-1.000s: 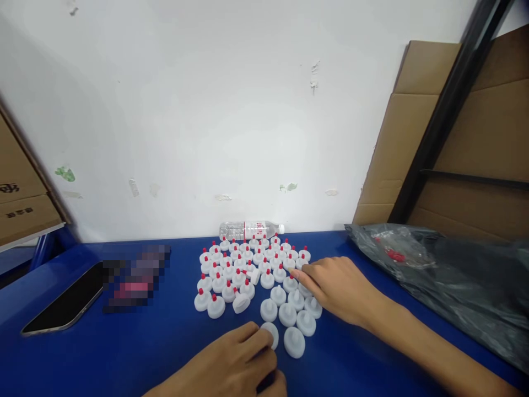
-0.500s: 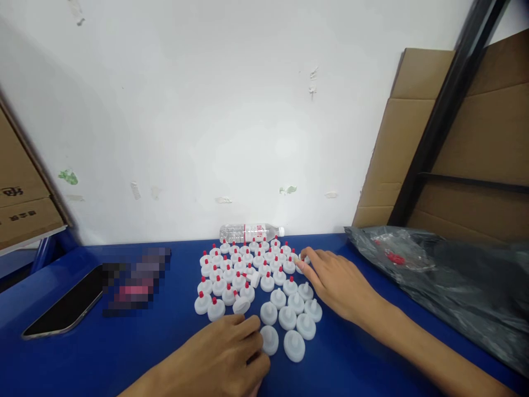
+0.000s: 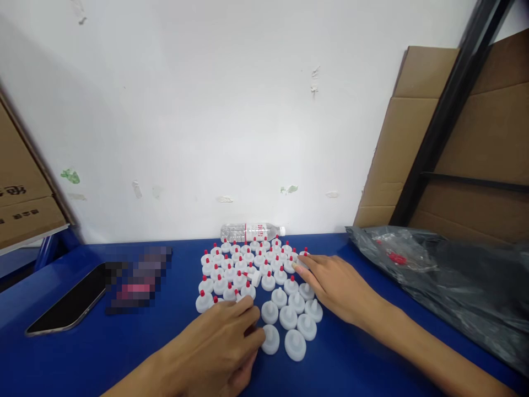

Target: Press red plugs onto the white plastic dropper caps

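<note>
Many white nozzle caps stand grouped on the blue table, most with small red tips, such as this red-tipped cap (image 3: 204, 301). Nearer me are bare white caps (image 3: 295, 345) without red tips. My right hand (image 3: 334, 281) pinches a red-tipped nozzle cap (image 3: 305, 256) at the group's right edge, thumb and fingers around its side. My left hand (image 3: 219, 342) is curled at the front of the group, its fingers over a tipped-over cap that they mostly hide. What those fingers grip is hidden. Another cap (image 3: 255, 278) lies on its side amid the upright ones.
A clear plastic bottle (image 3: 252, 231) lies behind the caps against the white wall. On the left are a phone (image 3: 68, 300) and a pixelated item (image 3: 138, 281). A grey plastic bag (image 3: 454, 292) with a clear packet of red pieces (image 3: 399, 258) lies right.
My left hand has moved forward and slightly left, over the tipped cap. My right hand stays at its cap, where a red tip now shows. The view has shifted slightly.
</note>
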Action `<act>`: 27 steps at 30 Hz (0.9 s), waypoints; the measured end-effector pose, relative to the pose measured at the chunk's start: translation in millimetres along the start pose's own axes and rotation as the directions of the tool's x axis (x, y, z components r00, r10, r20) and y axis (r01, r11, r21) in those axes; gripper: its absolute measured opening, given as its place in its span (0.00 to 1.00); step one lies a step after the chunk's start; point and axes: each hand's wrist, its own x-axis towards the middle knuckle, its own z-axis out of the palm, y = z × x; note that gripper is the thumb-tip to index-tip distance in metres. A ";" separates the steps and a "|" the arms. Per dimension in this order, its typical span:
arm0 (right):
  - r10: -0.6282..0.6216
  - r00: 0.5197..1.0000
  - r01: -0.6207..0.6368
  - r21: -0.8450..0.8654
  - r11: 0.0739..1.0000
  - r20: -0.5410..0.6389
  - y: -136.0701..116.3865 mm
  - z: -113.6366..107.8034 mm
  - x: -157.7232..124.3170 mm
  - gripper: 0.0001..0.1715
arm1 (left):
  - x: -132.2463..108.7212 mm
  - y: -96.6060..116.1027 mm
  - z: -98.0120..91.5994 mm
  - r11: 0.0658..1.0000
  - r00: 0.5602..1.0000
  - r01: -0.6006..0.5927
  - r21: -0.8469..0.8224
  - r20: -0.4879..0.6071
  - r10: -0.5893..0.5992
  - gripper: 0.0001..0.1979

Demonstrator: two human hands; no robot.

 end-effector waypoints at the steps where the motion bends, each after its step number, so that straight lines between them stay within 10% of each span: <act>1: 0.001 1.000 -0.001 0.002 1.000 -0.012 -0.6 -2.9 0.1 0.27 | 0.0 -0.7 -0.1 1.000 1.000 0.005 -0.002 0.000 -0.005 0.05; 27: -0.099 0.940 0.079 -0.071 0.994 -0.328 -8.3 -14.9 -7.3 0.10 | -0.8 -11.5 2.2 0.998 1.000 -0.006 0.069 -0.025 0.008 0.04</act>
